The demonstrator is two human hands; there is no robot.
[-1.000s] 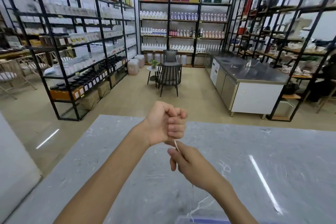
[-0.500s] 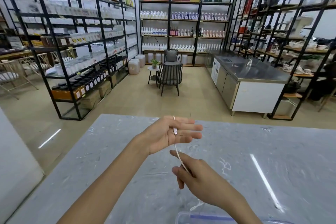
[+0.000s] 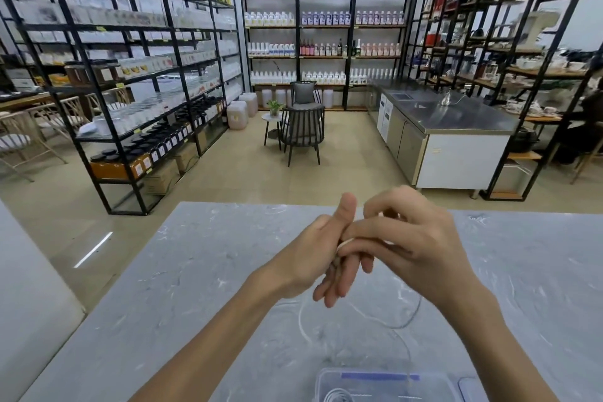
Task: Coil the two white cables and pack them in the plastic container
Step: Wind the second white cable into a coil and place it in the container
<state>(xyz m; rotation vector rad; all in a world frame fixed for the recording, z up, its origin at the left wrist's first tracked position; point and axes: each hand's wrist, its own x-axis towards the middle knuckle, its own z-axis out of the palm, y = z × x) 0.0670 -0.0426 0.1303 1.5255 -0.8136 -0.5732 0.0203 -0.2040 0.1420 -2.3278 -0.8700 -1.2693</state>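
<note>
White cable point(image 3: 404, 320) seemingly wraps left hand point(image 3: 313, 258) fingers point(image 3: 336, 287); right hand point(image 3: 411, 248) pinches it.

Marble table point(image 3: 163, 287); black shelving point(image 3: 137, 75); chair point(image 3: 303, 130); steel counter point(image 3: 456, 127).

There is one view only, from a wide-angle camera worn on the person's head. It looks forward and slightly down across the grey table point(image 3: 163, 287), close above its near edge. Both hands point(image 3: 365, 248) sit near, in the middle of the frame, with the forearms running in from below. Beyond the table's far edge it faces shelves point(image 3: 323, 29) along the back wall, bent by the lens.
</note>
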